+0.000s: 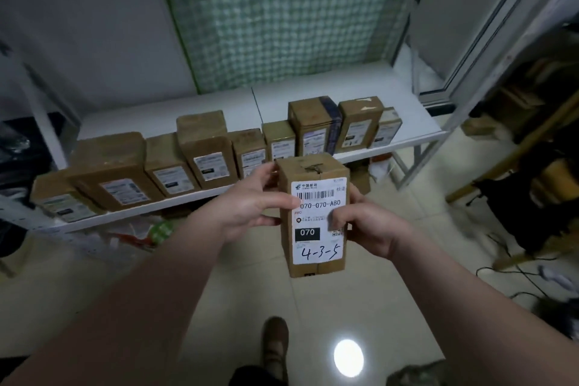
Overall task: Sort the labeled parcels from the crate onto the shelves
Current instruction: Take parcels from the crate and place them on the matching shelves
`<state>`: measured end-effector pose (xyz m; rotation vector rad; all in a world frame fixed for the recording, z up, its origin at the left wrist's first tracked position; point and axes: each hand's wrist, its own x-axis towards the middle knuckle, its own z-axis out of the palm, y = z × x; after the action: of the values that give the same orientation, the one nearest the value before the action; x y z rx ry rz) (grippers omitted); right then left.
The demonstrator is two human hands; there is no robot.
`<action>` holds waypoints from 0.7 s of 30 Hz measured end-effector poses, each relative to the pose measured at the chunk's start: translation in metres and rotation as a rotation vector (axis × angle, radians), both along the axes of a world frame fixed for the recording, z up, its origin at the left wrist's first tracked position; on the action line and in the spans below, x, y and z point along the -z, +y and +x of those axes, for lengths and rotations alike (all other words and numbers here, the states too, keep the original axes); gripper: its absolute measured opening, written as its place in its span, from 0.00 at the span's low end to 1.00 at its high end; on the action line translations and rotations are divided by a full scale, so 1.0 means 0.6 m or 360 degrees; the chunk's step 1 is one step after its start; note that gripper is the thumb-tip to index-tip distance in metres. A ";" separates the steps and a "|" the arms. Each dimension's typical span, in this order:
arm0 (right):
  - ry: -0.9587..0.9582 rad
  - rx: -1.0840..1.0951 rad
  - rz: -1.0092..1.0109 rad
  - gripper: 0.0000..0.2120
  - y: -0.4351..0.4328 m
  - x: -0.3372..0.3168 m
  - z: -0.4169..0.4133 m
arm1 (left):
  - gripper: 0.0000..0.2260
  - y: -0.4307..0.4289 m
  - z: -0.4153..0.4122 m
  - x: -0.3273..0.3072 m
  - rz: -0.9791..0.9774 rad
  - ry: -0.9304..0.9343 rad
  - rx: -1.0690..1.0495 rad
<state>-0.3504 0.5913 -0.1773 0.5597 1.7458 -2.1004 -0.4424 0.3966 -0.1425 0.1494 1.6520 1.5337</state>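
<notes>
I hold a brown cardboard parcel [313, 266] upright in front of me, its white label facing me with "070-070-A80" printed and "4-3-5" handwritten. My left hand [253, 207] grips its left side, thumb across the label. My right hand [366, 229] grips its right side, thumb on the label. Behind it a white shelf [313, 94] carries a row of several labelled brown parcels [206, 150], standing side by side. The crate is not in view.
A metal shelf upright [470, 97] stands at the right of the shelf. Dark bags and cables [526, 213] lie on the tiled floor to the right. A checked curtain [282, 16] hangs behind the shelf. My shoe [274, 341] is below.
</notes>
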 end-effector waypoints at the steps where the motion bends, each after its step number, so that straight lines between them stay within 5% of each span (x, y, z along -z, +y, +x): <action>1: -0.0003 0.0001 0.0025 0.43 0.012 0.001 -0.007 | 0.46 0.015 -0.014 -0.001 0.0018 0.0008 0.0010; 7: -0.0015 0.0019 0.0157 0.38 0.088 -0.019 -0.069 | 0.34 0.113 -0.097 -0.021 -0.0096 0.0141 0.0189; 14: -0.0008 0.0175 0.0096 0.48 0.198 -0.047 -0.133 | 0.38 0.238 -0.151 -0.031 -0.0230 0.0212 0.0321; 21: -0.0136 0.0050 0.0114 0.47 0.367 -0.023 -0.142 | 0.39 0.406 -0.166 0.001 -0.0301 0.0147 0.0485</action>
<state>-0.4357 0.8116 -0.1636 0.6910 1.7806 -2.0105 -0.5417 0.6399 -0.1432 0.3571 1.7459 1.1517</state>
